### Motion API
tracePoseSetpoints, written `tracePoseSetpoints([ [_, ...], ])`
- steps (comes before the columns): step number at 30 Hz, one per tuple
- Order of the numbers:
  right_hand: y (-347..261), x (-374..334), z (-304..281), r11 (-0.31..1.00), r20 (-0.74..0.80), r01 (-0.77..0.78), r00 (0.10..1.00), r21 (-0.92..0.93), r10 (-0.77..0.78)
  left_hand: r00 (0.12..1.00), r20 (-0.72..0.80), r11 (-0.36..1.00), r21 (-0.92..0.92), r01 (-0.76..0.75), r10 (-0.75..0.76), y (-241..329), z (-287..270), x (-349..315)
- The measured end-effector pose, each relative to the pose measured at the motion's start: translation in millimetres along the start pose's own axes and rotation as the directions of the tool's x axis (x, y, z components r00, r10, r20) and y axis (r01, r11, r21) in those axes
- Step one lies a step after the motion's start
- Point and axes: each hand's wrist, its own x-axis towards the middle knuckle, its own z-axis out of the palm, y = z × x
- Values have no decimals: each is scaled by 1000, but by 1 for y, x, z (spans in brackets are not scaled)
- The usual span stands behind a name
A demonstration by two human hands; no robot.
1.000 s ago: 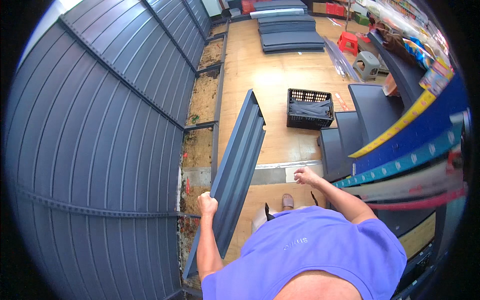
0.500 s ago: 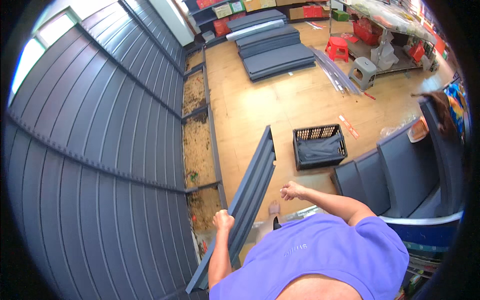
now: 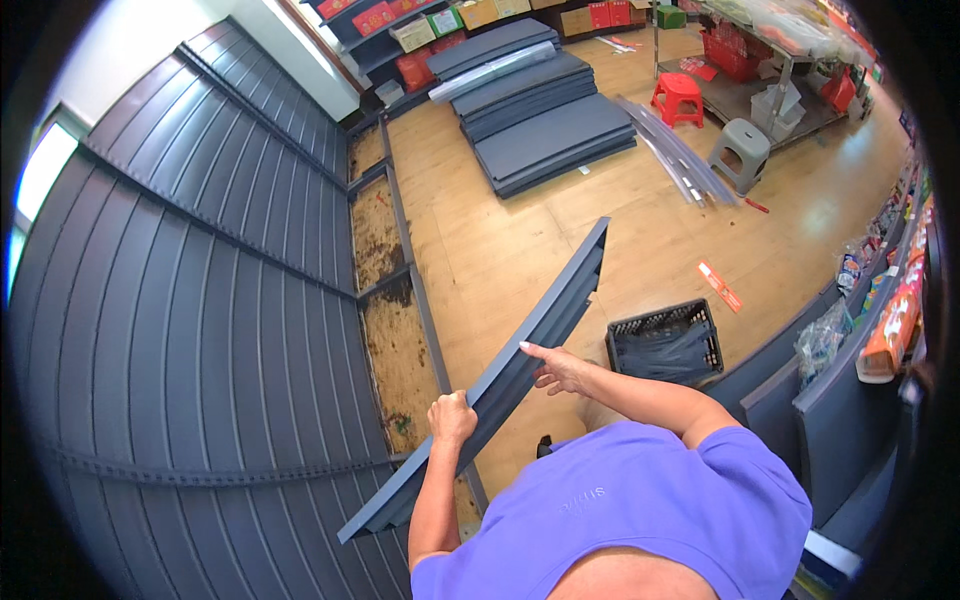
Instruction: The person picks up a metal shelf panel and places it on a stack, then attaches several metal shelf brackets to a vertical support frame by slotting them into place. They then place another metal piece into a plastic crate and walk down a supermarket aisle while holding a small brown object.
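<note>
A long dark grey-blue shelf panel (image 3: pixel 562 303) with folded edges slants across the middle, one end pointing to the far right and the other to the near left. My left hand (image 3: pixel 452 418) is closed around its upper edge, left of the middle. My right hand (image 3: pixel 556 368) is at the panel's right side, thumb stretched out against or just over it and fingers apart. Contact of the right fingers cannot be made out. Below the panel's near end, ribbed dark wall panelling (image 3: pixel 240 400) fills the left side.
Uprights and a dirty floor strip (image 3: pixel 390 335) run along the wall base. A black crate (image 3: pixel 665 340) holding dark strips stands right of my hand. Stacked panels (image 3: pixel 555 140), clear strips (image 3: pixel 680 155), a red stool (image 3: pixel 678 98) and a grey stool (image 3: pixel 740 152) stand farther off. Packed shelves (image 3: pixel 880 330) line the right.
The panel has swung to a flatter slant, its far end moving right and up. My right hand has come left to the panel and its fingers have opened. My left hand keeps its grip.
</note>
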Motion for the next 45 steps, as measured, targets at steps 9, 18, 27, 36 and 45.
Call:
tracePoseSetpoints([
  [9,-167,64,-58,835,-291,92,953,543,84,951,66,949,73,-308,303,67,-33,194],
  [18,-235,204,-186,450,-593,457,773,767,225,746,224,761,29,-648,627,113,-3,379],
  [27,-311,231,-234,290,-624,559,745,777,235,574,309,622,-75,-780,758,142,-1,533],
  [36,-472,219,-252,424,-781,722,622,547,-52,640,-18,636,-87,-767,768,181,-4,660],
  [45,-604,294,-373,381,-582,580,804,720,-123,866,-159,879,154,-452,474,259,22,783],
])
